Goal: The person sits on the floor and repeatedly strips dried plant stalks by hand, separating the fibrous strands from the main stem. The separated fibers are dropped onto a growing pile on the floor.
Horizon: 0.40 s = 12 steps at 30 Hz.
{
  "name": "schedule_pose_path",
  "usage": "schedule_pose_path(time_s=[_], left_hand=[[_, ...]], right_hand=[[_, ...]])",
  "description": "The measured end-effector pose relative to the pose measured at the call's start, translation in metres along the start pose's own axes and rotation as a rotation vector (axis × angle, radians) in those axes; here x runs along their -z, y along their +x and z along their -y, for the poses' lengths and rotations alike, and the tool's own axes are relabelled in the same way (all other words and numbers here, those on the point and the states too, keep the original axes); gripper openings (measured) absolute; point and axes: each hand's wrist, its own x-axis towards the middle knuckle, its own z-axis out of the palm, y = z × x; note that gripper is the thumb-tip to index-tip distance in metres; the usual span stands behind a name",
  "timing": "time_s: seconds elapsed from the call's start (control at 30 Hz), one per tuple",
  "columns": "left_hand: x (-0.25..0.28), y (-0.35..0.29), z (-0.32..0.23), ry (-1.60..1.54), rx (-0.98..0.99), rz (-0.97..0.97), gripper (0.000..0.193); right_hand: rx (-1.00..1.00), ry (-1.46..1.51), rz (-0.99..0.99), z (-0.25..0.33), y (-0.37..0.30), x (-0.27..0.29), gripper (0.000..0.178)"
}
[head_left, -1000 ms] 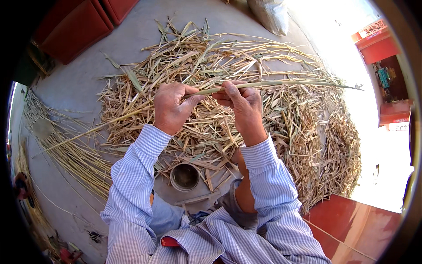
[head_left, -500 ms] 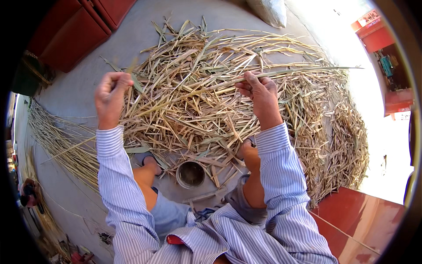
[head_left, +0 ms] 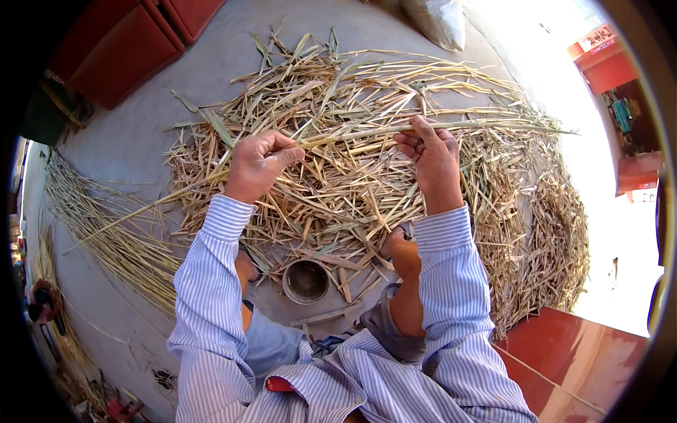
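Observation:
A long reed stalk [head_left: 356,135] with a green, leafy tip stretches across in front of me, its thin bare end slanting down to the left. My left hand [head_left: 259,166] pinches it around its middle. Farther right, my right hand [head_left: 434,158] grips the same stalk between thumb and fingers near its leafy part. Below both hands spreads a wide heap of dry leaf husks and broken stalk pieces [head_left: 345,187]. On the left, a bundle of thin stripped stalks [head_left: 116,229] lies on the floor.
A small round metal bowl [head_left: 305,280] stands between my feet. Red furniture [head_left: 120,53] is at the upper left, a pale sack [head_left: 438,21] at the top. A red panel [head_left: 564,352] lies at the lower right. More long stalks lie along the left edge.
My left hand has moved right and inward, from beyond the stalk onto it, and now pinches it. My right hand keeps its hold, shifted slightly right.

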Motion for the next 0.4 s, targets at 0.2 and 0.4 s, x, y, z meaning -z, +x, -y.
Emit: schedule_pose_path(time_s=[0.2, 0.4], left_hand=[[0.044, 0.017, -0.015, 0.047, -0.117, -0.365, 0.026], [-0.015, 0.012, -0.022, 0.670, -0.591, -0.237, 0.045]], right_hand=[[0.010, -0.008, -0.016, 0.002, 0.002, 0.015, 0.020], [-0.031, 0.031, 0.058, -0.003, 0.000, 0.004, 0.026]])
